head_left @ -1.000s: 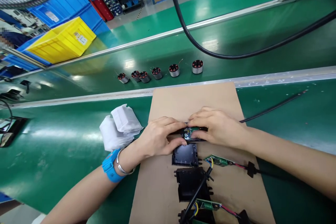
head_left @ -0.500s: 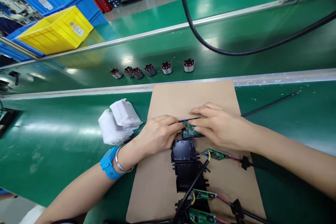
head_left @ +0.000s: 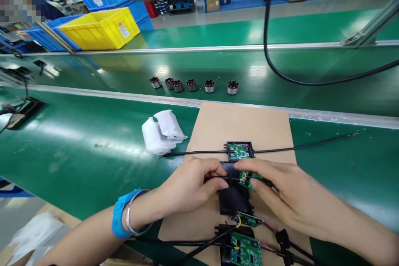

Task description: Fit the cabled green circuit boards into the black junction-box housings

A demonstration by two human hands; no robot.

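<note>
A green circuit board [head_left: 239,151] sits in a small black case at the top of the column on the cardboard sheet [head_left: 246,120], with a black cable out of each side. Below it, my left hand [head_left: 199,181] pinches a black cable. My right hand [head_left: 280,187] holds a second green board [head_left: 246,179] between thumb and fingers, over an open black case [head_left: 230,168]. Another black case [head_left: 233,200] lies beneath. Nearer me are two more wired boards, a narrow one [head_left: 247,218] and a wide one [head_left: 246,247].
White pouches [head_left: 160,133] lie left of the cardboard. Several metal coil rings [head_left: 209,86] stand in a row beyond the metal rail. A yellow bin [head_left: 99,29] is at the back left. A black cable [head_left: 271,58] hangs at the upper right.
Both hands have left the top board and moved nearer me. My left hand has taken hold of a cable and my right hand a second board. The view has turned and shifted.
</note>
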